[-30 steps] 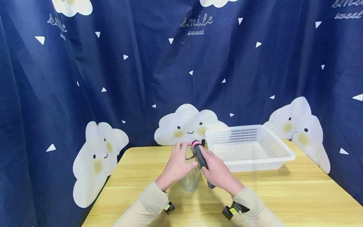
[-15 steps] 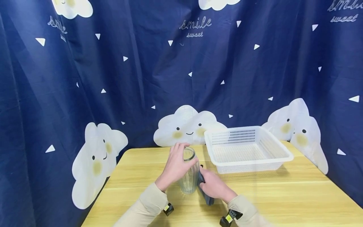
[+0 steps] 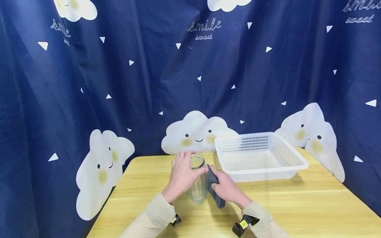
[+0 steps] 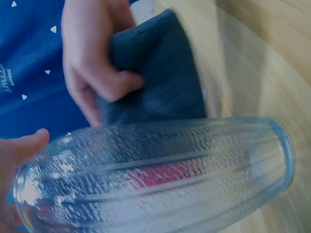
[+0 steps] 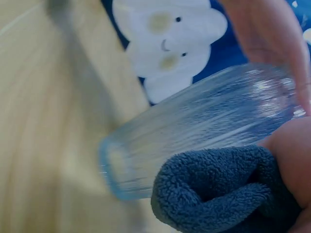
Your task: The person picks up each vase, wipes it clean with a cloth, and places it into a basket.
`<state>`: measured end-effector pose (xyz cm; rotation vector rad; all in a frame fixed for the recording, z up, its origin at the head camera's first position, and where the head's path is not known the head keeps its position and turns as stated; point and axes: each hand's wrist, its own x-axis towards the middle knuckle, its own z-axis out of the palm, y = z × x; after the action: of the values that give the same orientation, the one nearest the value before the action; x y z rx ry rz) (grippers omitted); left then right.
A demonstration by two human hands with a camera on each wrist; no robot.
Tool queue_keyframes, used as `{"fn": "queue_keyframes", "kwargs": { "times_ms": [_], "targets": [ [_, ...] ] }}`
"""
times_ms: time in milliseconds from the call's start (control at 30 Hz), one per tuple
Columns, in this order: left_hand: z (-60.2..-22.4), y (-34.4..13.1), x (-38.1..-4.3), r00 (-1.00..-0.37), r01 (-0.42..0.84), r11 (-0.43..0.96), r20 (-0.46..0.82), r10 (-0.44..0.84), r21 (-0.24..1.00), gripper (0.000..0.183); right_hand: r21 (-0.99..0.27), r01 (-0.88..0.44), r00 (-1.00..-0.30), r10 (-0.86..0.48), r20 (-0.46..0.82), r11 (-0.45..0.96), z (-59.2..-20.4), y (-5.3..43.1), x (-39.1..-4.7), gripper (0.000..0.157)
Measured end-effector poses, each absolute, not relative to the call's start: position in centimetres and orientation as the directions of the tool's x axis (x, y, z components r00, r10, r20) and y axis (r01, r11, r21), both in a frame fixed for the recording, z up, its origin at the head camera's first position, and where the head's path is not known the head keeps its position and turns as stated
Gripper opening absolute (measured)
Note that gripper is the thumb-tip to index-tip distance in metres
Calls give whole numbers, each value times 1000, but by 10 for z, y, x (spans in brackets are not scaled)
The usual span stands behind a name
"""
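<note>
A clear ribbed glass vase (image 3: pixel 197 190) is upright between the hands. In the head view I cannot tell whether its base touches the table. My left hand (image 3: pixel 182 173) grips it by the rim, thumb on the near right side and fingers behind. My right hand (image 3: pixel 227 188) holds a folded dark grey-blue towel (image 3: pixel 215 193) against the vase's right side. The towel's fuzzy folds (image 5: pixel 209 189) show in the right wrist view. Through the glass (image 4: pixel 233 160) in the left wrist view a pink patch is visible; what it belongs to is unclear.
A white perforated plastic basket (image 3: pixel 262 172) stands at the back right of the wooden table (image 3: pixel 285 201), beyond the right hand. Behind the table hangs a dark blue curtain (image 3: pixel 148 82) with printed clouds. Each wrist wears a small black camera (image 3: pixel 238 228).
The right hand and towel have gone from the rim down the vase's right side, then slightly up again. The left hand stays at the rim. The pink part has left the head view.
</note>
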<state>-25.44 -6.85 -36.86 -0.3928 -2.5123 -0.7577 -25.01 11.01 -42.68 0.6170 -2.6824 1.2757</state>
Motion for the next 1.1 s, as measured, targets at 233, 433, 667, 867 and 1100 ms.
{"fn": "queue_keyframes", "kwargs": {
  "times_ms": [233, 433, 667, 867, 1100],
  "targets": [
    [-361, -66, -252, -883, 411, 754, 431, 188, 513, 64, -596, -515, -848, -263, 460, 616, -380, 113, -242, 73],
    [-365, -65, -255, -883, 416, 745, 428, 193, 522, 64, -534, -528, -839, -305, 451, 661, -380, 109, -241, 73],
    [-369, -66, -258, -865, 447, 734, 456, 209, 512, 63, -614, -453, -891, -302, 340, 646, -408, 107, -245, 75],
    [-374, -68, -260, -867, 438, 708, 467, 172, 553, 64, -613, -411, -908, -365, 207, 675, -447, 105, -249, 67],
    [-375, -67, -257, -884, 398, 719, 448, 134, 570, 70, -661, -384, -916, -355, 187, 644, -452, 108, -252, 65]
  ]
}}
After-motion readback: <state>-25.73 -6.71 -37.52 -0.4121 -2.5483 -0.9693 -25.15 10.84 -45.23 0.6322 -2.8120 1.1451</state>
